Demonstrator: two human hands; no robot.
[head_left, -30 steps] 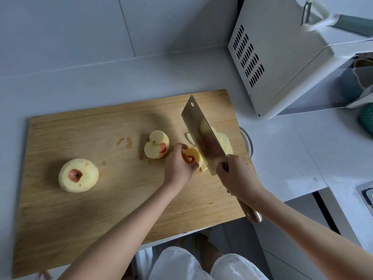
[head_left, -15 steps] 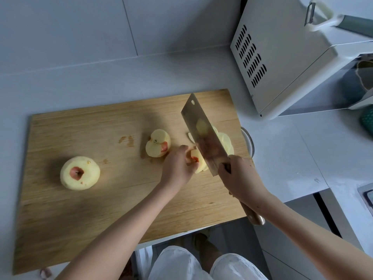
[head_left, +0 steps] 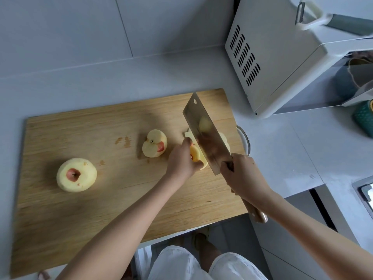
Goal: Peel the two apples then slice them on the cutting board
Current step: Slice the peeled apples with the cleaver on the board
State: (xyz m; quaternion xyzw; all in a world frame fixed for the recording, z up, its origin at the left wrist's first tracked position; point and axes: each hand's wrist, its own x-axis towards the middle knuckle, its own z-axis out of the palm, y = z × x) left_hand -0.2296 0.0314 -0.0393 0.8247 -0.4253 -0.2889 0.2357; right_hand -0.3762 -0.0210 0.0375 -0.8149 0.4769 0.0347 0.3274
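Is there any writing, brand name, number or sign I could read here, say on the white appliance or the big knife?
None readable. The white vented appliance shows only slots, the steel cleaver in the right hand only a hole and blurred reflections, the wooden cutting board only grain and stains.

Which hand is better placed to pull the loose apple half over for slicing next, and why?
Left, probably. The left hand lies just beside the apple half, pinching only the apple piece being cut. The right hand is farther off, its grip filled by the cleaver, whose blade stands between.
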